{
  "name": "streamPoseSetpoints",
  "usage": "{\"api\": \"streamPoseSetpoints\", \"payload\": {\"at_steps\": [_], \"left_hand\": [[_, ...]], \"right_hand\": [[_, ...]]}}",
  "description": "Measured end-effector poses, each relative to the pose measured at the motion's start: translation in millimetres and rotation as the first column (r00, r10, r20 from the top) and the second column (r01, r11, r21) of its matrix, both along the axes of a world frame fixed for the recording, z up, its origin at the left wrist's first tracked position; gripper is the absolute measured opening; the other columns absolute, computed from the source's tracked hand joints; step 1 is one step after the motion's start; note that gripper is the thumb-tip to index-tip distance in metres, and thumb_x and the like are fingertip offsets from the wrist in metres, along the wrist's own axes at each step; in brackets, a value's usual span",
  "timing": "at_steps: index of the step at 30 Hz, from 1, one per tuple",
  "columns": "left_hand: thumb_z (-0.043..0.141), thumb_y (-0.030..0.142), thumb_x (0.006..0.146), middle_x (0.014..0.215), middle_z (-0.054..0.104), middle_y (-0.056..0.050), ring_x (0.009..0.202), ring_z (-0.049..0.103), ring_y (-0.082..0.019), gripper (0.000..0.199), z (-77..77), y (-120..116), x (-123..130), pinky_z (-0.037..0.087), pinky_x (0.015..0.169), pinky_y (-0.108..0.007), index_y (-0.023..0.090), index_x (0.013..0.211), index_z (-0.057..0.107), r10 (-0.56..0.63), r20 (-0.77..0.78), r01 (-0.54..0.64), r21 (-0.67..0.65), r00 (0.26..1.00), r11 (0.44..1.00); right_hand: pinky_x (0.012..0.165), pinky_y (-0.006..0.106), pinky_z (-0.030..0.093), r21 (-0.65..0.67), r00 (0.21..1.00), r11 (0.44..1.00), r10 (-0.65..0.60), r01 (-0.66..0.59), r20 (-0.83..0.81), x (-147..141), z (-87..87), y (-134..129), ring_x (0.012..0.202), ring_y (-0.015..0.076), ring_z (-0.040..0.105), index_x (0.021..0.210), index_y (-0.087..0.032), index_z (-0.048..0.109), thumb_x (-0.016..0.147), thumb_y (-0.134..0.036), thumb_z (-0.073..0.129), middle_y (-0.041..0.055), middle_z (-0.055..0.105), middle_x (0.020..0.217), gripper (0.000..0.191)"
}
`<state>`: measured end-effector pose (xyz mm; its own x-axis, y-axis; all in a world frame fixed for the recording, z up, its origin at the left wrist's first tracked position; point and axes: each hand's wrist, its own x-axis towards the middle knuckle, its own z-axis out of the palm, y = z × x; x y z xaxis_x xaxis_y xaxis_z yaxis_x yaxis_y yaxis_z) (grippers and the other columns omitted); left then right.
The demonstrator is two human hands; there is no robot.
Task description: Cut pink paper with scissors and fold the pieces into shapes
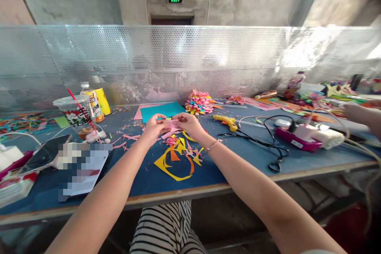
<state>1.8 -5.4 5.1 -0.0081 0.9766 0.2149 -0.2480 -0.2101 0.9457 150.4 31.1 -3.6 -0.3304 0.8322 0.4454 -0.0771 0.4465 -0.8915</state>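
My left hand (155, 127) and my right hand (188, 125) meet over the blue table (143, 182), their fingers closed on a small piece of pink paper (170, 124) between them. Behind them lie a teal sheet (163, 110) and a pink sheet (138, 113). Just below the hands is a pile of yellow, orange and pink scraps (178, 147), with a cut yellow paper outline (166, 170) nearest the front edge. A cluster of folded pink, yellow and blue paper (199, 102) stands behind my right hand.
A yellow glue gun (226, 121) with a black cable and a purple power strip (297, 139) lie right. At left are a plastic cup (77, 117), a bottle (94, 105) and a tablet-like device (86, 170). Another person's arm (361, 116) reaches in at far right.
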Motion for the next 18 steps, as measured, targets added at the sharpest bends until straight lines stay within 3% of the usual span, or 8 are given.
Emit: {"api": "streamPoseSetpoints", "payload": {"at_steps": [8,18], "left_hand": [[0.063,0.006,0.06,0.066,0.057,0.001,0.058,0.06,-0.011,0.03,0.0,0.3,-0.5,0.052,0.064,-0.031,0.016,0.081,0.045,0.024,-0.014,-0.024,-0.004,1.0,1.0],[0.063,0.005,0.06,0.066,0.057,0.0,0.059,0.061,-0.012,0.03,-0.4,1.2,-1.7,0.052,0.066,-0.031,0.016,0.082,0.045,0.02,0.004,-0.02,-0.019,1.0,1.0]], "right_hand": [[0.06,0.022,0.042,0.122,0.997,0.992,-0.034,0.025,0.072,1.5,-0.1,2.4,0.063,0.0092,0.052,0.079,-0.015,0.059,0.062,-0.028,0.062,0.0009,0.058,0.072,0.022],[0.06,0.023,0.042,0.14,0.994,0.99,-0.036,0.022,0.099,1.4,0.1,2.3,0.065,0.0106,0.053,0.08,-0.015,0.058,0.063,-0.029,0.061,0.0019,0.058,0.074,0.023]]}}
